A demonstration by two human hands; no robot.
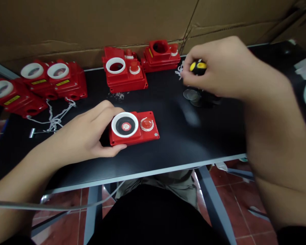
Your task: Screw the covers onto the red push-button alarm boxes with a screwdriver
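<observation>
The left hand [91, 134] is gripping a red box [140, 131] at the centre of the frame, with the thumb along its near edge and the fingers curling over its left end. The box is lying flat on the black table [173, 149], its white ring and red button facing up. The right hand [219, 66] is clenching a yellow-and-black handle [199, 67] in the upper right, raised off the table; the fingers are hiding the rest of that tool. Just below that hand, clear discs [191, 94] are lying on the table, too blurred to count. Behind the held box, at upper centre, two boxes [124, 73] are sitting side by side against the cardboard [91, 23], one with a white ring and one with an open hole. At the upper left, three boxes [53, 80] with white rings are crowding together, and white string [56, 117] is trailing in front of them.
</observation>
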